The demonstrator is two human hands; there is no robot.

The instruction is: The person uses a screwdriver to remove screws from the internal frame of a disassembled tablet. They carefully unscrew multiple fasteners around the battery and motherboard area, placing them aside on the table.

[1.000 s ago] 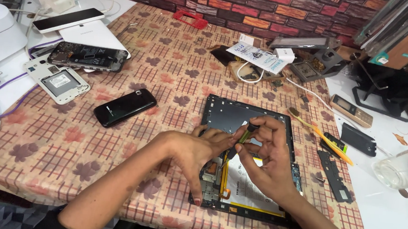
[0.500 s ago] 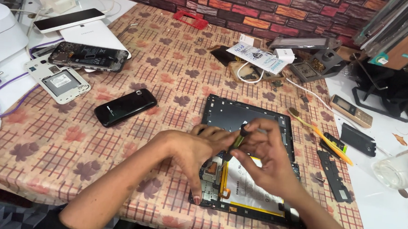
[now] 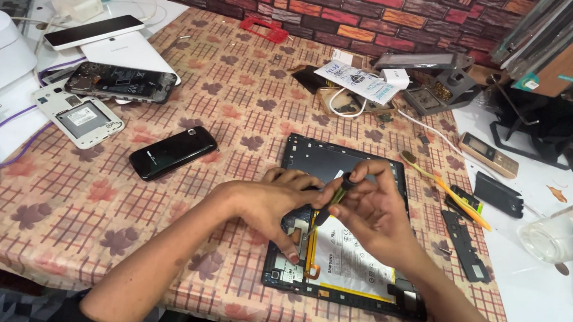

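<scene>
Right hand [image 3: 374, 212]: fingers clamped on thin black-and-green screwdriver [image 3: 332, 202]
Left hand [image 3: 270, 206]: fingers spread, pressing opened black tablet [image 3: 339, 185]
Tablet: on patterned tablecloth [image 3: 159, 226], beside glossy black phone [image 3: 173, 152]

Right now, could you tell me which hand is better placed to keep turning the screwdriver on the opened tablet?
Right. The right hand pinches the screwdriver at its top, while the left hand lies flat, bracing the opened tablet beside the tip.
</scene>
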